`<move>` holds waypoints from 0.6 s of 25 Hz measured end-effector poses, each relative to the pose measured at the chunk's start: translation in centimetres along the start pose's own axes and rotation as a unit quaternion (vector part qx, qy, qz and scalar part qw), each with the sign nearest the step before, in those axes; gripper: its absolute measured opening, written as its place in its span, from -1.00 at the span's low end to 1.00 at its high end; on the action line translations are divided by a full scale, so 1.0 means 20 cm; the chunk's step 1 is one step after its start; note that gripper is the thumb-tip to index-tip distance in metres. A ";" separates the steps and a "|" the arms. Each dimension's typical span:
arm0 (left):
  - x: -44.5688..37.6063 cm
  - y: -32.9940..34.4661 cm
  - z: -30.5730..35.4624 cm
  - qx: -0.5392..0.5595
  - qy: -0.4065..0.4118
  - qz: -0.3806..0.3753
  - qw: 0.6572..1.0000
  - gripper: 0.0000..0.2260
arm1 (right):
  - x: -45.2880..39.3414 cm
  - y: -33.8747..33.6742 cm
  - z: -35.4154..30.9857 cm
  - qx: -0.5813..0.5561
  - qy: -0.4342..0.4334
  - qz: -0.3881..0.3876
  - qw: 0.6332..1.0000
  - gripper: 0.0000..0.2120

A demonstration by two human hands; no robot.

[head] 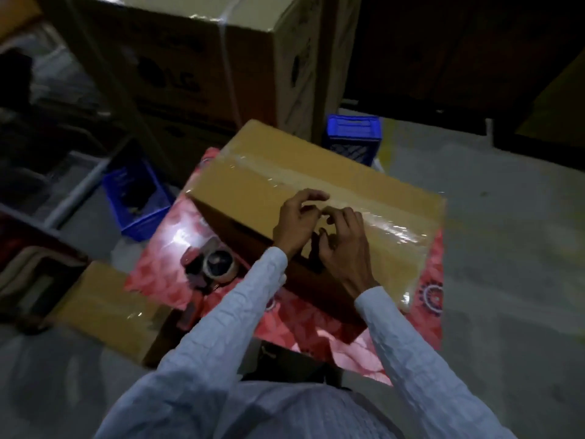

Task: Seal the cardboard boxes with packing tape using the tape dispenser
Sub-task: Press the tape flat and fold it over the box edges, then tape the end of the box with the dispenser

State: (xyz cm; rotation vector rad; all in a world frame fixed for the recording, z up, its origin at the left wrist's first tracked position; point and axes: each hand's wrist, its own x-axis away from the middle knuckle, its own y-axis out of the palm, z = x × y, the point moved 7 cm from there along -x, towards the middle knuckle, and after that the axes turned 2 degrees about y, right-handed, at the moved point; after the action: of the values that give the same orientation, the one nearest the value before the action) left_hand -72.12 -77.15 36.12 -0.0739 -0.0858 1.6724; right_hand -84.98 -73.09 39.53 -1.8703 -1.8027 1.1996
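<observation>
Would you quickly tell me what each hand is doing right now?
Left hand: fingers curled on top of the taped cardboard box; any grip cannot be told.
Right hand: curled at the box's near edge; any grip cannot be told.

A dim storeroom or warehouse. At twelve o'clock, large printed appliance cartons [202,68] stacked against darkness; at ten and one o'clock, blue plastic crates [136,198] on a bare grey concrete floor [506,248]. At eight o'clock, another taped carton [110,312]. At center, a red patterned cloth [164,264] serving as packing surface.
</observation>
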 end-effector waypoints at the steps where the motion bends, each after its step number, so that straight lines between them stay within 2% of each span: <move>1: 0.03 -0.19 -0.01 -0.005 0.005 0.055 0.998 -0.66 | 0.02 0.10 -0.13 -0.029 -0.033 -0.028 0.999 -0.66; 3: 0.18 -0.57 -0.09 -0.022 -0.002 0.185 0.983 -0.69 | 0.10 0.31 -0.35 -0.060 -0.110 -0.086 0.988 -0.71; 5: 0.41 -0.91 -0.27 -0.085 -0.058 0.296 0.950 -0.76 | 0.21 0.56 -0.46 -0.075 -0.139 -0.150 0.976 -0.74; 7: 0.64 -1.15 -0.51 -0.161 -0.135 0.333 0.919 -0.84 | 0.34 0.80 -0.49 -0.073 -0.112 -0.216 0.967 -0.75; 9: 0.79 -1.31 -0.74 -0.227 -0.247 0.290 0.896 -0.71 | 0.44 1.00 -0.51 -0.049 -0.094 -0.267 0.958 -0.73; 11: 0.85 -1.36 -0.91 -0.312 -0.366 0.198 0.854 -0.48 | 0.49 1.15 -0.53 -0.035 -0.067 -0.308 0.948 -0.66; 13: 0.86 -1.36 -1.02 -0.339 -0.416 0.135 0.833 -0.29 | 0.50 1.27 -0.54 -0.027 -0.029 -0.329 0.944 -0.49; 15: 0.83 -1.38 -1.09 -0.315 -0.424 0.124 0.840 -0.20 | 0.50 1.42 -0.56 -0.001 0.028 -0.356 0.934 -0.44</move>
State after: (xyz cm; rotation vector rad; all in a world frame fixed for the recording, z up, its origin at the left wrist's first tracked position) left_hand -44.26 -57.57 17.34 0.1769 -1.3512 1.7551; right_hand -58.59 -65.31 23.07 -1.0493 -2.1540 0.8505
